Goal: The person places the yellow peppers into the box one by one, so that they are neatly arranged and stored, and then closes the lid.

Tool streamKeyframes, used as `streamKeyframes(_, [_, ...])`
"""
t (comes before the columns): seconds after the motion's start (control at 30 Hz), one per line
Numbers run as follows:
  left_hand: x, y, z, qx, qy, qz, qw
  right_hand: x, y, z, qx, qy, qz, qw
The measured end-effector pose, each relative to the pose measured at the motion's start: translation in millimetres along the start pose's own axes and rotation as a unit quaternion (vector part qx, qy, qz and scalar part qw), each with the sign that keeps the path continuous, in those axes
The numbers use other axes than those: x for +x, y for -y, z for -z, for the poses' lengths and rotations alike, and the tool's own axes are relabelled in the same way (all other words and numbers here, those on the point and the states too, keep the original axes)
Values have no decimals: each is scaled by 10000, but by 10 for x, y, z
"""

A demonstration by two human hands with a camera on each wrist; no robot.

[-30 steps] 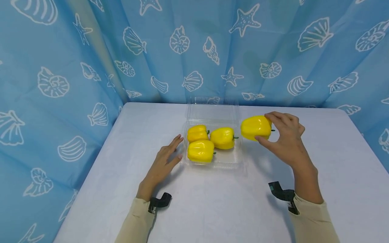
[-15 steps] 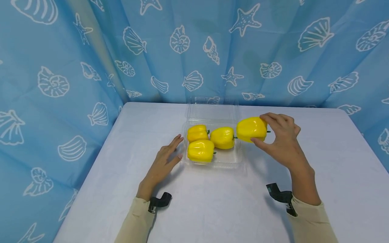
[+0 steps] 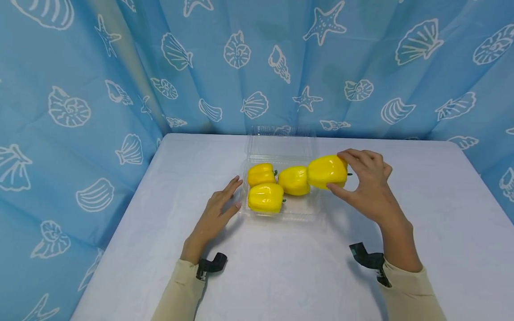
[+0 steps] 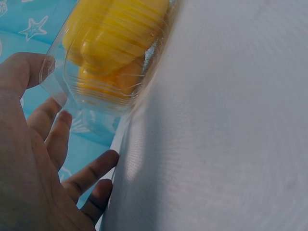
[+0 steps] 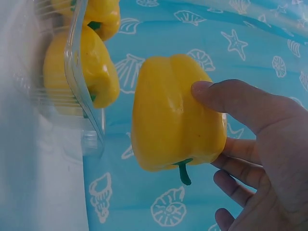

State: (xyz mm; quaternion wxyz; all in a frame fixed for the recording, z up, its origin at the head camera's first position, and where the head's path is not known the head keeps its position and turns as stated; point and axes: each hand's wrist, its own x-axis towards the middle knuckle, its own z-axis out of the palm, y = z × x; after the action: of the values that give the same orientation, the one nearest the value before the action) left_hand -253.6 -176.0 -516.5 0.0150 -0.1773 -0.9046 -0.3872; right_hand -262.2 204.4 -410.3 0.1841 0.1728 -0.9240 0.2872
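Note:
Between thumb and fingers my right hand (image 3: 367, 187) grips a yellow bell pepper (image 3: 327, 172), held above the right side of a clear plastic clamshell box (image 3: 299, 211). Its green stem points right in the head view and down in the right wrist view. Inside the box lie three more yellow bell peppers: one at the back left (image 3: 261, 174), one at the front left (image 3: 265, 198) and one in the middle (image 3: 293, 181). My left hand (image 3: 213, 218) is at the box's left side, fingers spread; in the left wrist view its thumb (image 4: 36, 67) lies at the clear rim.
The box's transparent lid (image 3: 282, 145) stands raised at the back. Under everything is a table with a white cloth (image 3: 273, 276). A blue curtain (image 3: 257, 67) with white shells and starfish hangs behind the table and along its left side.
My right hand has moved left with its bell pepper, which now overlaps the middle pepper's stem in the head view. The left hand stays in place.

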Motion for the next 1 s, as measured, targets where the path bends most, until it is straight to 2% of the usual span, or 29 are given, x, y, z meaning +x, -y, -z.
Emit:
streamKeyframes(0.43, [5, 0, 1, -25, -3, -17, 10000, -4, 73, -25, 55, 144, 56, 9999])
streamKeyframes(1.0, [19, -2, 3, 32, 10, -26, 10000, -25, 91, -77, 168, 87, 390, 9991])
